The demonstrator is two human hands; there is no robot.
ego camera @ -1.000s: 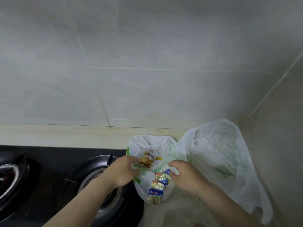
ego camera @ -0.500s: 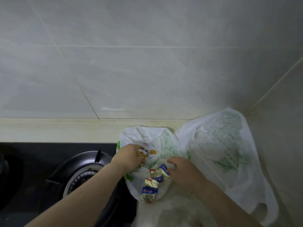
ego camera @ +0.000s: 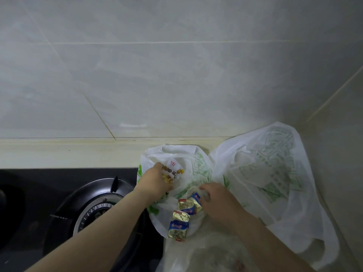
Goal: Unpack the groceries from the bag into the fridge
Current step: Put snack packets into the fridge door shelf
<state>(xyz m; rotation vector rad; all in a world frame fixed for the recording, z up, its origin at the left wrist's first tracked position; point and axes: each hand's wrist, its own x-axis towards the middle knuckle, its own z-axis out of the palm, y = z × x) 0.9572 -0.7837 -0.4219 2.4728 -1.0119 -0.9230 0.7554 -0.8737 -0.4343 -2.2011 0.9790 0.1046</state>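
Note:
A white plastic grocery bag with green print lies on the counter beside the stove. My left hand is closed on a white snack packet with yellow pictures at the bag's mouth. My right hand grips the bag's plastic right beside several gold-and-blue foil packets, which spill from the opening. A second, larger white bag stands behind and to the right. The fridge is not in view.
A black gas stove with a round burner sits to the left, its edge under the bag. A tiled wall rises behind the beige counter ledge. Another wall closes the right side. A clear plastic bag lies in front.
My left hand has stayed on the snack packet, which now shows more of its white top. My right hand remains by the foil packets. The camera has shifted slightly.

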